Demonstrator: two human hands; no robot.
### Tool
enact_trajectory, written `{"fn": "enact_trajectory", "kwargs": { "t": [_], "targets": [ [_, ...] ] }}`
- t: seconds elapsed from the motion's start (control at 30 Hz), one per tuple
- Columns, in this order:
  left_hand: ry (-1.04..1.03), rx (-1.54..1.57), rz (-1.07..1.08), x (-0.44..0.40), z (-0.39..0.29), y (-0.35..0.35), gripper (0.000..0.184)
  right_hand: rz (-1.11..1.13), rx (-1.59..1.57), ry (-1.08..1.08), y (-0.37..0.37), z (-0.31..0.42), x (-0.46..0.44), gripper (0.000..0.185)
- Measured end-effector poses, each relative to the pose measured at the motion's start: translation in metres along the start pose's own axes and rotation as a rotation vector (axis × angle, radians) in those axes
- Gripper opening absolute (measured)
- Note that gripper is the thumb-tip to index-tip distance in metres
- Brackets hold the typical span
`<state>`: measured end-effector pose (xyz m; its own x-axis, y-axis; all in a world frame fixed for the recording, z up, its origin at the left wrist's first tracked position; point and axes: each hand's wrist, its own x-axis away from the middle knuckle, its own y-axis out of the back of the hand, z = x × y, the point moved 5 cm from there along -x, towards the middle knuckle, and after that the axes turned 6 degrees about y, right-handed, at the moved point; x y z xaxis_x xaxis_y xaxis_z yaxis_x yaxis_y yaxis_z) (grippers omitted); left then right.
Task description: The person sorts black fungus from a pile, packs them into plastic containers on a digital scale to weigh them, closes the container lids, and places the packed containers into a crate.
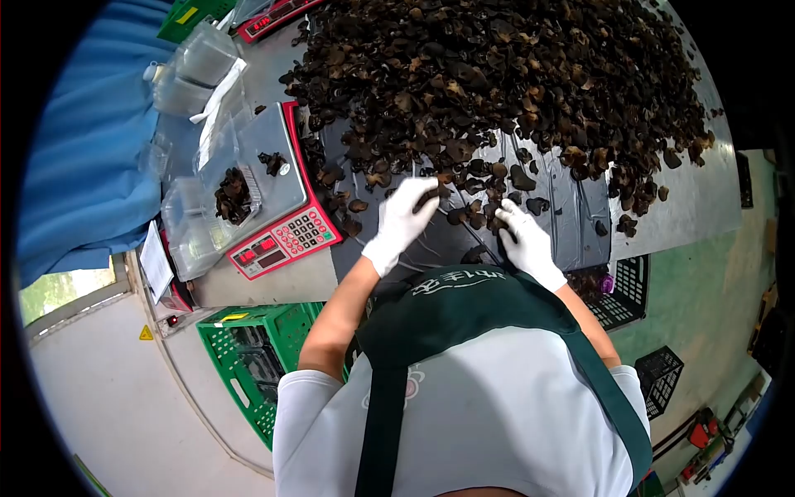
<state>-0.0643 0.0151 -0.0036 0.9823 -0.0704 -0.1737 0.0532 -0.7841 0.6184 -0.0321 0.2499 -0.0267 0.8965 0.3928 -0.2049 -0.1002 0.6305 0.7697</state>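
Note:
In white gloves, both my hands are over the near edge of a large heap of dark wood ear mushrooms. My left hand has bent fingers, the thumb standing apart from them, beside a few loose pieces. My right hand is a short way to the right, fingers curved and thumb apart, close to more scattered pieces. I see nothing held in either hand, though the undersides of the fingers are hidden. Dark plastic sheeting lies under the pieces.
To the left is a red scale; a clear plastic box with mushrooms and a loose clump rest on its plate. Clear boxes are stacked behind. A green crate stands below left, black crates below right. Another scale is farther back.

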Motion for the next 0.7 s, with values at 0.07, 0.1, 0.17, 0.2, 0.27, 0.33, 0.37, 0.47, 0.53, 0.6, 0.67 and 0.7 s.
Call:
{"fn": "enact_trajectory", "kwargs": {
  "t": [0.07, 0.1, 0.17, 0.2, 0.27, 0.33, 0.37, 0.47, 0.53, 0.6, 0.67, 0.7],
  "targets": [
    [-0.056, -0.072, -0.066, -0.027, 0.003, 0.000, 0.031, -0.111, -0.005, -0.016, 0.015, -0.001, -0.011, 0.032],
    [0.040, -0.147, 0.046, -0.039, 0.011, -0.006, 0.044, -0.167, -0.002, -0.012, 0.019, -0.007, -0.018, 0.031],
    [0.051, -0.329, 0.162, -0.062, 0.007, -0.020, 0.063, -0.241, 0.061, -0.033, 0.025, -0.016, -0.038, 0.032],
    [0.093, -0.405, 0.235, -0.070, 0.001, -0.027, 0.068, -0.225, 0.160, -0.096, 0.026, -0.018, -0.046, 0.034],
    [0.134, -0.505, 0.380, -0.081, -0.006, -0.042, 0.078, -0.186, 0.348, -0.185, 0.029, -0.022, -0.060, 0.041],
    [0.091, -0.491, 0.349, -0.082, 0.001, -0.051, 0.055, -0.102, 0.378, -0.175, 0.019, -0.032, -0.057, 0.040],
    [0.102, -0.430, 0.375, -0.082, 0.006, -0.053, 0.045, -0.013, 0.407, -0.164, 0.011, -0.037, -0.056, 0.039],
    [0.045, -0.216, 0.242, -0.066, 0.017, -0.039, 0.022, -0.150, 0.127, -0.116, 0.008, -0.031, -0.038, 0.024],
    [-0.022, -0.033, 0.067, -0.051, 0.015, -0.023, 0.017, -0.169, 0.106, -0.087, 0.018, -0.013, -0.032, 0.021],
    [-0.033, -0.006, 0.085, -0.031, 0.018, -0.014, 0.018, -0.095, 0.085, -0.105, 0.017, -0.003, -0.026, 0.033],
    [-0.007, -0.008, 0.162, -0.008, 0.014, -0.009, 0.018, -0.022, 0.122, -0.089, 0.010, 0.001, -0.025, 0.051],
    [0.013, -0.036, 0.220, 0.003, 0.012, -0.009, 0.017, -0.022, 0.122, -0.090, 0.009, 0.002, -0.027, 0.051]
  ]
}}
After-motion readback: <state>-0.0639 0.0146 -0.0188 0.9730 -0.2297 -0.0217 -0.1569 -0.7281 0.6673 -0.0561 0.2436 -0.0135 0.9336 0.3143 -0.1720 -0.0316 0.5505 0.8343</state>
